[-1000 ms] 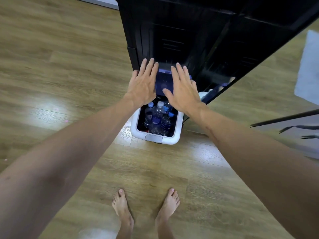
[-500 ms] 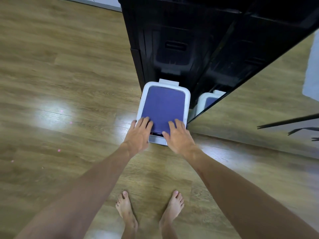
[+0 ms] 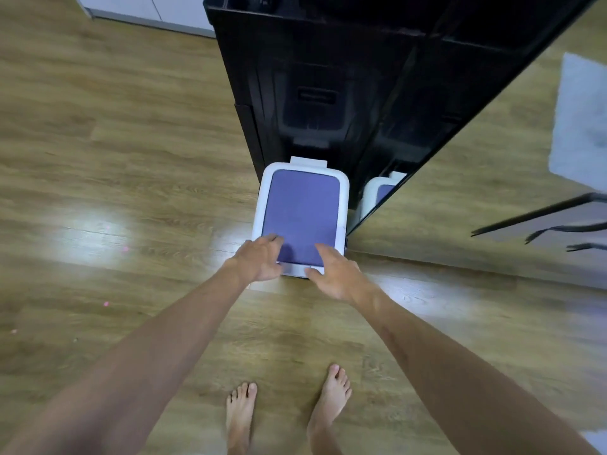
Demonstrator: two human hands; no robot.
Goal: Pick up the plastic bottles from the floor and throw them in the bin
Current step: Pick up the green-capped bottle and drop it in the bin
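Bin lid (image 3: 300, 213) now fully down, bottles hidden; both hands' fingers looser at its near edge.

Glossy brown wood-plank floor (image 3: 131, 152) is catching two bright light patches, one left of centre & one by the bin. A white rectangular plastic bin w/ closed purple lid (image 3: 303, 211) is standing on it, back against a tall black cabinet (image 3: 328, 93) that's also sitting on the planks. Two bare feet (image 3: 241, 412) are planted near the bottom edge, toes pointing toward the bin.
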